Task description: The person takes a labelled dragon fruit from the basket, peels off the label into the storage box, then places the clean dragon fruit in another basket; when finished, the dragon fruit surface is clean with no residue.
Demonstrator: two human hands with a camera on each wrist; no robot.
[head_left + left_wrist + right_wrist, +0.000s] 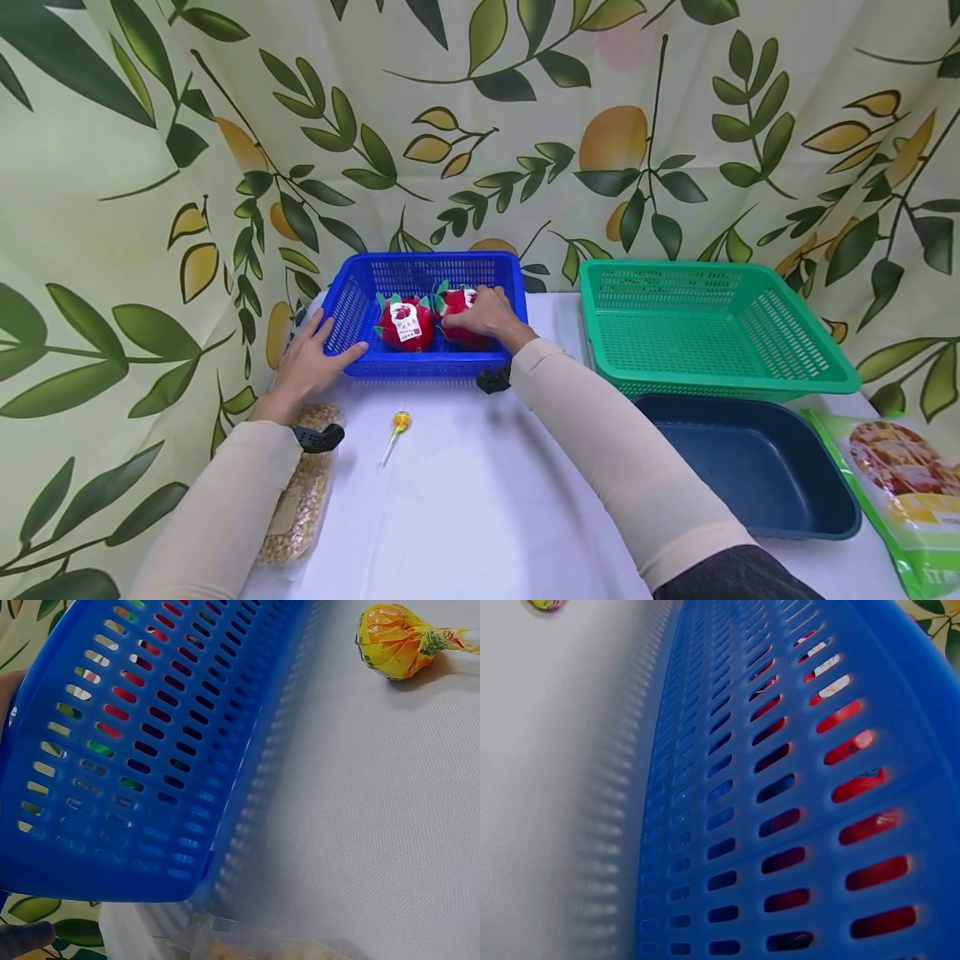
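Two red dragon fruits with green tips and white labels lie inside a blue plastic basket [420, 367]. My right hand [483, 317] reaches in over the front rim and grips the right dragon fruit [459, 335] from above, covering part of it. Beside it is the left dragon fruit [406, 323], its label facing up. My left hand [307, 362] touches the basket's front left corner, thumb along the rim and fingers spread beside the left wall. Through the basket slots in the right wrist view, red skin shows, but that hand is out of sight there.
A yellow-wrapped lollipop [401, 422] lies before the basket. Under the left forearm sits a clear pack of beige pieces [307, 500]. To the right are a green basket [720, 387], a dark blue tub [750, 467] and a green food bag [907, 500]. Leaf-patterned cloth [525, 125] hangs behind.
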